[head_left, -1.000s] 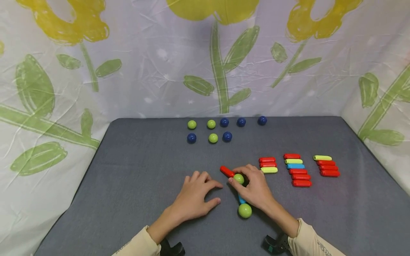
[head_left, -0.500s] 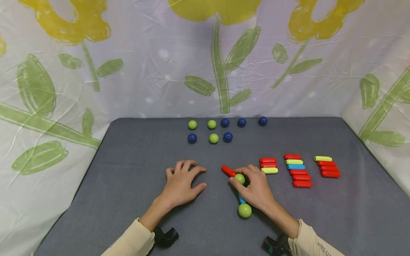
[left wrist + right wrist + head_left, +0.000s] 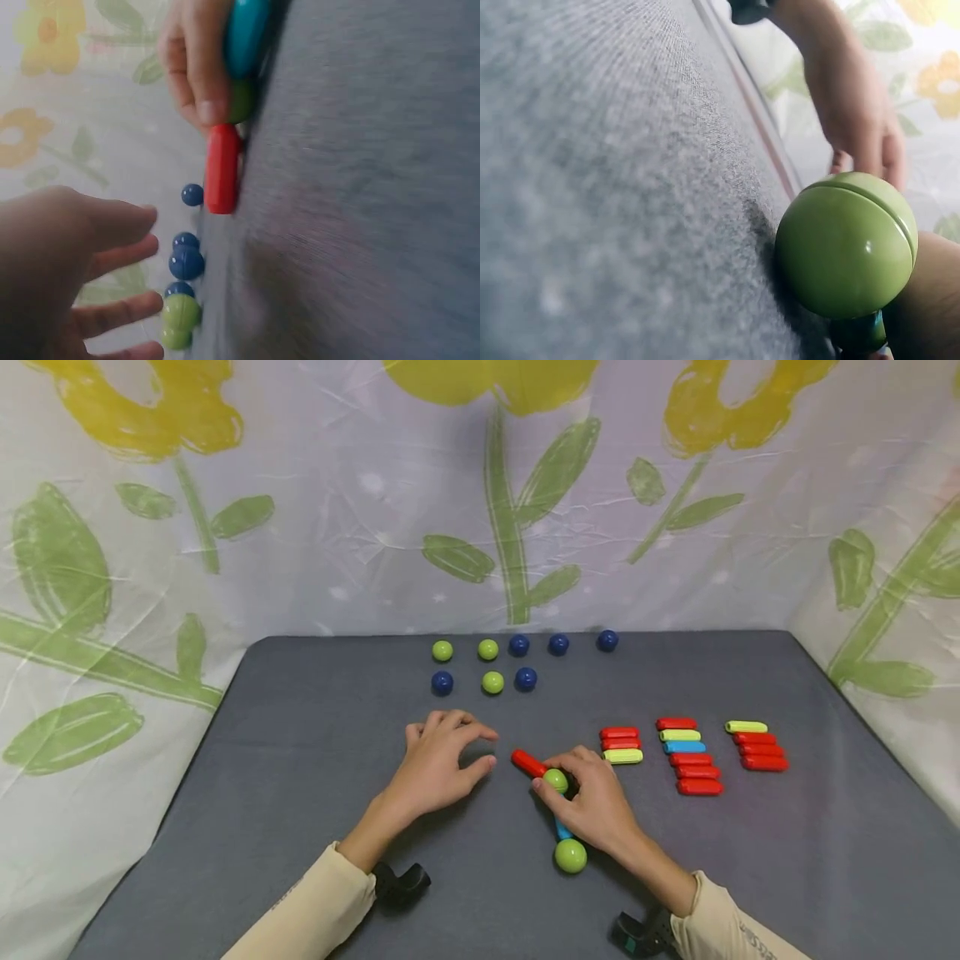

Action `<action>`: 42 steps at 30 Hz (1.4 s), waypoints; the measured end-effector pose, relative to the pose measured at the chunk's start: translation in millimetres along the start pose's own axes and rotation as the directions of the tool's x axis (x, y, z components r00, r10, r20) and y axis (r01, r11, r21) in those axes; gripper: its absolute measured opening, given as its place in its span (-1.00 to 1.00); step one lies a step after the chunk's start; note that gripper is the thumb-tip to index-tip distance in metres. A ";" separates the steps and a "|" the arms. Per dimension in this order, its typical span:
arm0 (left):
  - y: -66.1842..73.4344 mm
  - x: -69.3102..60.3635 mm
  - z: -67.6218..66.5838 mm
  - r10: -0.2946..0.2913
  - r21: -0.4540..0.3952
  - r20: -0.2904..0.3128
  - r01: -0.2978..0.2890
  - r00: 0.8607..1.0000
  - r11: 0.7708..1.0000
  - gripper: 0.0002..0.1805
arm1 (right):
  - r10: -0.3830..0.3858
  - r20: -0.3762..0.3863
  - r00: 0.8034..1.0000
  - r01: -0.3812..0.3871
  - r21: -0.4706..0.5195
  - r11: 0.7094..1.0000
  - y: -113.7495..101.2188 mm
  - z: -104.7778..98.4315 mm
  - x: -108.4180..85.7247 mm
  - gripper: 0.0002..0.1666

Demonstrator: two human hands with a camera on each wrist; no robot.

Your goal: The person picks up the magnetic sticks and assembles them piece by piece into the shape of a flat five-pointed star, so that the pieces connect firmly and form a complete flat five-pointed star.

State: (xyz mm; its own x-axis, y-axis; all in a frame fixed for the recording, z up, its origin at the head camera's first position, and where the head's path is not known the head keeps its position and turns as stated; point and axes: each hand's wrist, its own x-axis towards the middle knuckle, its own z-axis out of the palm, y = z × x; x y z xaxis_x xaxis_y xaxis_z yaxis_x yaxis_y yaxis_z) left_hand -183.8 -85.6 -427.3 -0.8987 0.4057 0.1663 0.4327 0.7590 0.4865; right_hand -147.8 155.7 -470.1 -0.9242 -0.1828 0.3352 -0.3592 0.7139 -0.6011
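In the head view my right hand [image 3: 592, 800] pinches a green ball [image 3: 555, 779] between thumb and fingers. From that ball a red rod [image 3: 528, 763] points away to the upper left, and a light-blue rod [image 3: 562, 831] runs back to a nearer green ball [image 3: 571, 857]. This nearer ball [image 3: 844, 251] looms large in the right wrist view and hides much of the right hand. My left hand [image 3: 441, 767] hovers left of the red rod, fingers spread and holding nothing. The left wrist view shows a gap between its fingertips and the red rod [image 3: 222, 169].
Several blue balls [image 3: 526, 678] and green balls [image 3: 492, 682] lie along the far side of the grey table [image 3: 315, 735]. To the right, red rods [image 3: 700, 787], yellow rods [image 3: 623, 757] and a blue rod [image 3: 685, 747] lie in three stacks. A flower-print curtain [image 3: 360, 527] surrounds the table.
The left hand has drawn away from the joined pieces to the left, then shifted slightly away from the body. The right hand keeps its hold on the ball, nearly still.
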 end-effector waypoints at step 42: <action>92.6 154.3 47.6 0.310 0.136 0.579 -0.464 0.754 0.875 -0.22 | -0.178 0.020 0.984 0.178 0.021 0.984 17.1 -6.8 -15.0 -0.83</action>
State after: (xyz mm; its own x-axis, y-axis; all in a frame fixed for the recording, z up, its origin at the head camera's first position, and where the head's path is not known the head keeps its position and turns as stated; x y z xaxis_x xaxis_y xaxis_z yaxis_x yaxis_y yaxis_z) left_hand -279.0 71.6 -397.5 -0.5026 0.8359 -0.2206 0.8053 0.5454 0.2322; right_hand -139.2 175.3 -480.5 -0.8479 -0.3204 0.4224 -0.5203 0.6556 -0.5472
